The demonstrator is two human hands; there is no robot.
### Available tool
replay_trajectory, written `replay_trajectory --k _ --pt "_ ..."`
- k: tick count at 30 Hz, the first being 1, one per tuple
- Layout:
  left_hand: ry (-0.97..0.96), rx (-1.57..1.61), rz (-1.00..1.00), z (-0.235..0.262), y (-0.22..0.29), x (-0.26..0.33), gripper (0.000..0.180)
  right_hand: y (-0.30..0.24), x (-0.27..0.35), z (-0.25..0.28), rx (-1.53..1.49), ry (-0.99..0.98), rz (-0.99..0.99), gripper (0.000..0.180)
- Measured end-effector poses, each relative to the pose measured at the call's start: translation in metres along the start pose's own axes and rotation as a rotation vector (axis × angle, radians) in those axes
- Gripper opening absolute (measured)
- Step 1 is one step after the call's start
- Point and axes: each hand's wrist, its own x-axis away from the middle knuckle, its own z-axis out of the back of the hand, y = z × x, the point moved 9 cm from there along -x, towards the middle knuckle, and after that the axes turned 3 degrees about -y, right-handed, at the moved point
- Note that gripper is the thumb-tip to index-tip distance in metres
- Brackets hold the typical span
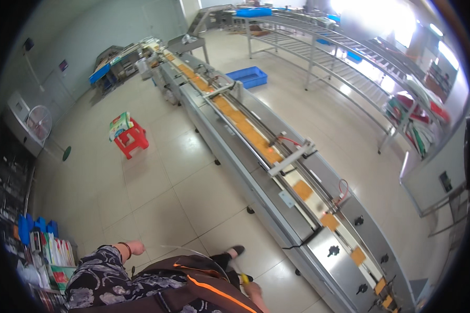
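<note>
My left hand (136, 248) hangs away from my body at the left, above the tiled floor. Its fingers look curled in, and whatever they may hold is hidden. Low in front of me, my right hand (253, 291) is closed around a yellow-handled tool (245, 279); its working end is too blurred to name. A thin pale line arcs across the front of my brown apron (203, 279), which has orange trim. To the right runs a long metal conveyor (230, 130), carrying flat orange-brown square pieces (243, 122) in a row. Neither hand touches it.
A red stool (131, 138) with a printed bag on top stands left of the conveyor. Beyond the line are a blue crate (249, 77) and a roller rack (339, 65). A fan (39, 122) and shelves with blue bins (36, 225) line the left side.
</note>
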Motion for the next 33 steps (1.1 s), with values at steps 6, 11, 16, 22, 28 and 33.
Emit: replay_trajectory --k 6,11,16,22,28,33 --pt "0.076 0.15 0.078 -0.026 -0.081 -0.009 0.043 0.008 0.03 0.116 -0.006 0.135 0.011 0.045" --pt "-0.002 0.306 0.123 -0.028 -0.122 -0.053 0.045 -0.232 0.211 0.339 -0.261 0.86 0.322 0.04" --pt "0.21 0.553 0.135 0.083 -0.162 -0.127 0.038 -0.345 0.162 0.497 -0.174 0.919 0.119 0.043" --pt "0.503 0.812 0.158 0.231 -0.22 -0.147 0.036 -0.593 0.11 0.568 -0.335 0.747 0.302 0.043" --pt "0.479 0.915 0.296 0.274 -0.274 -0.188 0.037 -0.746 0.069 0.616 -0.255 0.721 0.37 0.044" --pt "0.423 0.93 0.478 0.304 -0.309 -0.183 0.038 -0.863 0.0 0.652 -0.256 0.633 0.498 0.045"
